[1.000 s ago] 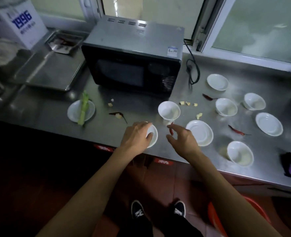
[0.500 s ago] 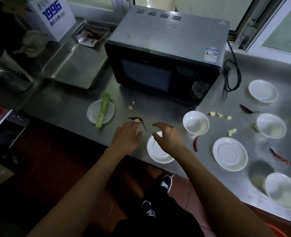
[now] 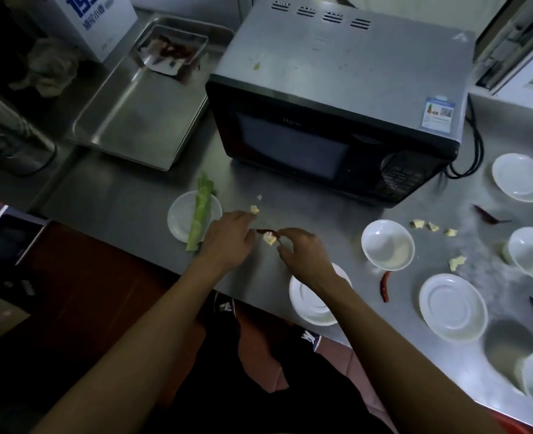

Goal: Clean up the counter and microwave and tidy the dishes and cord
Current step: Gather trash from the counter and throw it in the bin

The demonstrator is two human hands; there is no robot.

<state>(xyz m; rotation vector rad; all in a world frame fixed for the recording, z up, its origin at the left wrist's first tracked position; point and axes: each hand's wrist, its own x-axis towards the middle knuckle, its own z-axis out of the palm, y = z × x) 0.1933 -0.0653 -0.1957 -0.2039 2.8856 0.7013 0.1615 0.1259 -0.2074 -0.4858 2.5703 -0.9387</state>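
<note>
Both grips close on scraps: left hand [image 3: 227,238] and right hand [image 3: 302,252] pinch at a dried chilli [image 3: 266,232] with a pale chunk [image 3: 269,239]. Scrap-clearing seems underway; next, lift them onto the saucer [image 3: 309,303] at five o'clock.

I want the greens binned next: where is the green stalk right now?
The green stalk lies across a small white plate near the counter's front edge, left of the left hand and front-left of the microwave.
</note>
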